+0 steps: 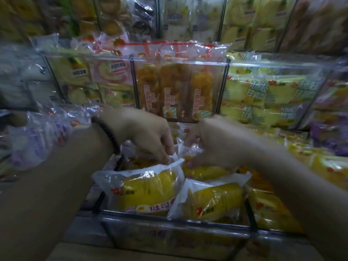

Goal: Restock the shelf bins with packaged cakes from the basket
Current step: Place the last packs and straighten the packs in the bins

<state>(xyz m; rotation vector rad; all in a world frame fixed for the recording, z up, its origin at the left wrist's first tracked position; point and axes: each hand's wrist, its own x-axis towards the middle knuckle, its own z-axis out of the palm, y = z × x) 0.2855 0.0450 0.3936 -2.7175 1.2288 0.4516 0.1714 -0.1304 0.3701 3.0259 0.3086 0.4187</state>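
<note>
Through the head camera I look down into a clear bin (169, 228) on a low shelf, partly filled with yellow packaged cakes. The front-left cake pack (148, 191) and the front-right cake pack (212, 202) lie side by side against the bin's front wall, printed faces up, so I judge they are being faced towards shoppers.

My left hand (148, 136) reaches down with curled fingers and seems to pinch the white crimped end of the front-left cake pack, probably to straighten it. My right hand (212, 144) curls over a rear cake pack (203, 171) just behind the front row, seating it deeper in the bin. A dark bracelet (107, 132) circles the left wrist.

The basket is not in view.

On the tier above, another clear bin holds upright orange bread packs (175, 87), with pale yellow packs (263, 95) to their right. Purple-printed packs (37, 140) fill the blurred left edge. The lighting is dim, and stocked shelves fill the whole view.
</note>
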